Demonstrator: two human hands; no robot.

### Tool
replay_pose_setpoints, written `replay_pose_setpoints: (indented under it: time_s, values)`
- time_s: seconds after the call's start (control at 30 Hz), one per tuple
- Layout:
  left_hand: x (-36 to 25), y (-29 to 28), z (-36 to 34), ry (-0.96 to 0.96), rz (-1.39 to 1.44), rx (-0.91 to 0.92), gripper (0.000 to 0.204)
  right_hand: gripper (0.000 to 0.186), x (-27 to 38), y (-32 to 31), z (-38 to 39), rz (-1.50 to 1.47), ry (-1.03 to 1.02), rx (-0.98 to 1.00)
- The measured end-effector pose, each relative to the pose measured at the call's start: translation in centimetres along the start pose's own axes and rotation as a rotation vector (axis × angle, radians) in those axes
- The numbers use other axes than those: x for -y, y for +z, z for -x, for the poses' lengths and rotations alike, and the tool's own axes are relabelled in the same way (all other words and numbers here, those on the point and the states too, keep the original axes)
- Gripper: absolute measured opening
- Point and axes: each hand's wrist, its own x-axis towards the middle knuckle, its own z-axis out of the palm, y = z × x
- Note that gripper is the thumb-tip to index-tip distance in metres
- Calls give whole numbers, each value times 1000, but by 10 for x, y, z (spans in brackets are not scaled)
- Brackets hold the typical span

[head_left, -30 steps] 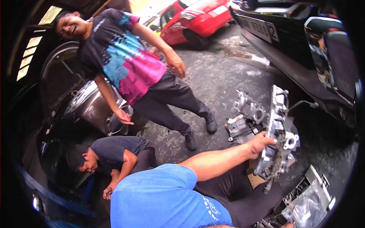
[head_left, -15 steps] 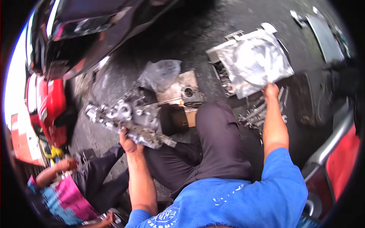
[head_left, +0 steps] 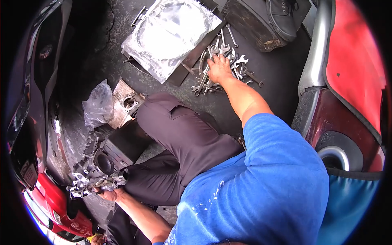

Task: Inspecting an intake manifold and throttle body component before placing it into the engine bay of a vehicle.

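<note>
My left hand (head_left: pixel 108 194) grips a silvery metal engine casting (head_left: pixel 96 171) beside my bent leg at the lower left. Part of that hand is hidden under the casting. My right hand (head_left: pixel 220 69) reaches up to a loose pile of open and ring wrenches (head_left: pixel 241 61) on the floor, fingers apart and resting over them. Just left of the wrenches lies a clear plastic bag (head_left: pixel 167 34) with a ring-shaped item inside, on top of metal pieces. A small casting with a round bore (head_left: pixel 129 103) sits on a dirty light board, beside a crumpled plastic bag (head_left: pixel 98 104).
A dark car (head_left: pixel 43 77) borders the left, a red car (head_left: pixel 73 220) lower left. A maroon car body (head_left: pixel 310 122) with red (head_left: pixel 355 65) and teal covers (head_left: pixel 347 204) borders the right. A shoe (head_left: pixel 279 18) rests on a dark block (head_left: pixel 249 24) at the top. Another person's legs (head_left: pixel 122 232) show below.
The camera has turned from the co-workers toward the floor at right. My right hand has moved from the plastic bag onto the wrenches. My left hand still holds the casting.
</note>
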Motion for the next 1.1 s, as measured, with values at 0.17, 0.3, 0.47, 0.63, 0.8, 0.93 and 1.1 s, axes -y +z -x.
replay_pose_setpoints:
  time_s: [0.17, 0.3, 0.47, 0.63, 0.8, 0.93, 1.1]
  values:
    - [-10, -19, 9, 79, 34, -5, 49, 69, 32, 41, 33, -94, 69, 118]
    - [-16, -27, 6, 39, 52, -1, 49, 62, 32, 68, 56, -194, 53, -76]
    - [-41, -59, 15, 70, 153, -46, 55, 54, 39, 79, 60, -403, 355, -288]
    - [-28, -57, 6, 11, 175, -68, 54, 49, -13, 75, 49, -328, 533, -349]
    - [-38, -70, 10, 80, -61, -139, 55, 54, -28, 35, 16, -169, 165, -78]
    - [-75, -108, 23, 163, -101, -160, 57, 62, -6, 38, 26, -174, 285, 64]
    - [-45, -81, 12, 109, -101, -174, 56, 64, -11, 55, 53, -290, 522, 156]
